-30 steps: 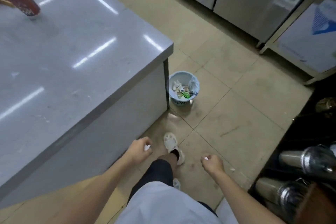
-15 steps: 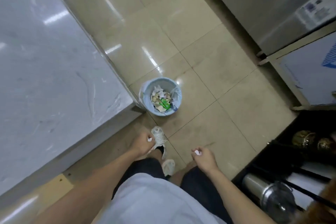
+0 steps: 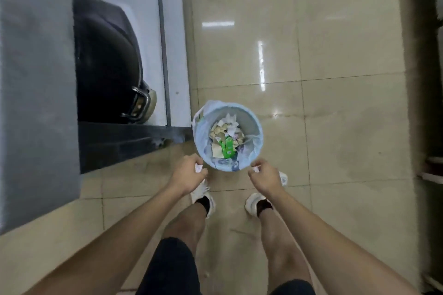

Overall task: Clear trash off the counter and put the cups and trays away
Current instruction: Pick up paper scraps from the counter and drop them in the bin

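A small light-blue trash bin (image 3: 201,141) with a plastic liner stands on the tiled floor right in front of my feet, holding crumpled paper and a green wrapper. My left hand (image 3: 187,175) is closed around a small white scrap of paper (image 3: 198,168), just left of the bin's near rim. My right hand (image 3: 266,178) pinches another white paper scrap (image 3: 256,169), just right of the near rim. Both hands hover beside the bin, not over its opening.
The grey counter (image 3: 36,103) runs along the left edge. Beside it an opening shows a dark rounded object (image 3: 105,62) with a metal handle, bounded by a dark ledge (image 3: 124,141). Beige floor tiles (image 3: 323,127) spread ahead and to the right.
I have walked up to the bin, which now lies directly below my view. Both hands, still holding their scraps, have moved forward to either side of its near rim.
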